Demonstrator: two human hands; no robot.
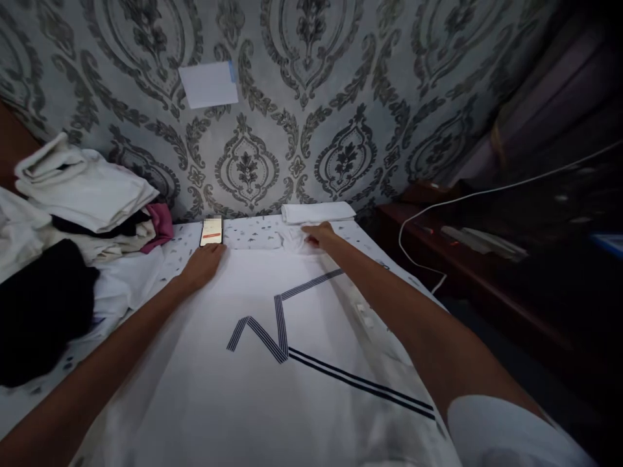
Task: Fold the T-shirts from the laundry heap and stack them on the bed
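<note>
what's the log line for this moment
left hand: on striped garment, by phone; right hand: at garment's far edge; garment: spread out

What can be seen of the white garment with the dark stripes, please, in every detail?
The white garment looks like soft, thin cloth. Dark striped bands zigzag across its middle, and two bolder dark lines slant towards the lower right. It lies spread on the patterned sheet, mostly smooth, with soft creases on the right. The left hand is at its far left corner; the right hand is at its far right.
</note>
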